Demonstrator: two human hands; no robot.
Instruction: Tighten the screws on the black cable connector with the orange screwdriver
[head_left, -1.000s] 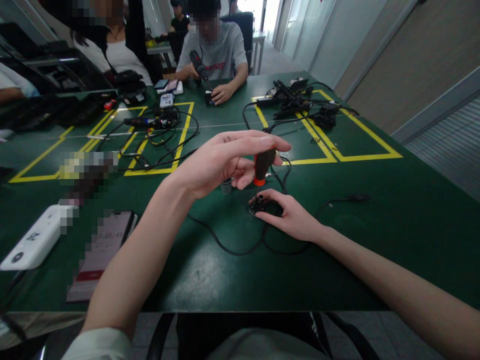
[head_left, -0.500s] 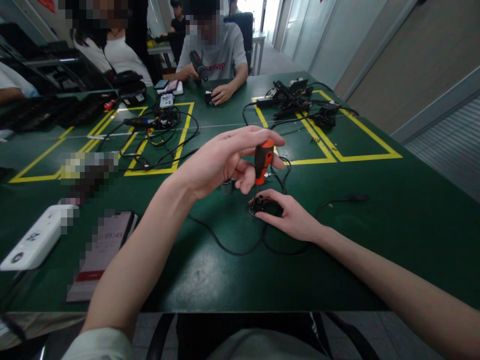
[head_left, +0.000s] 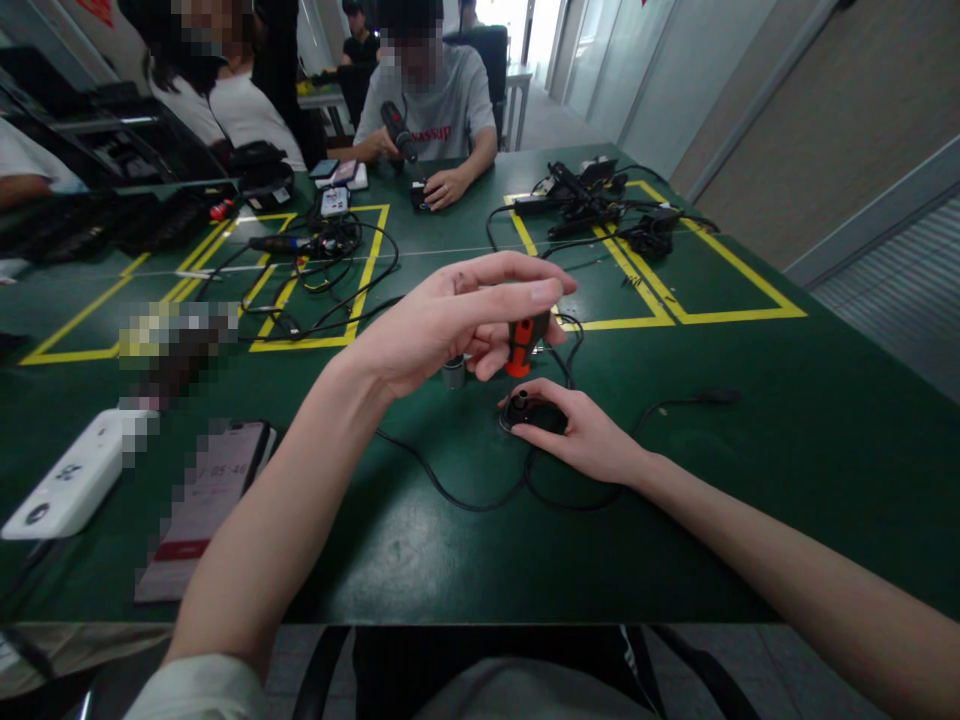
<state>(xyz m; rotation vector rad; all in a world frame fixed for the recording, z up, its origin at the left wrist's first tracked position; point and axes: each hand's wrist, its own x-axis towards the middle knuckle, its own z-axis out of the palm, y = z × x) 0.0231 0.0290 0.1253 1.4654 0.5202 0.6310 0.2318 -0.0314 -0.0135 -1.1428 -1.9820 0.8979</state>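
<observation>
An orange and black screwdriver [head_left: 520, 350] stands upright in my left hand [head_left: 480, 305], whose fingers curl round the top of its handle. Below it, a small round black part [head_left: 517, 408] with a raised post lies on the table. My right hand [head_left: 574, 425] pinches that part from the right, thumb and forefinger at its sides. The screwdriver's tip is too dark to make out against the part. Just behind my left fingers stands a small dark grey cylinder [head_left: 453, 373], partly covered. A black cable [head_left: 450, 497] loops on the table around the part.
A phone [head_left: 206, 500] and a white power strip [head_left: 75, 470] lie at left. Bundled black cables [head_left: 581, 200] fill the far right, another tangle [head_left: 330, 240] the far left. Across the table a person holds a power drill [head_left: 397, 130]. A cable connector [head_left: 716, 397] lies to the right.
My left fingers have turned over the screwdriver handle, the thumb now lying across its top, and the handle has rotated. My right hand and the black part have stayed in place.
</observation>
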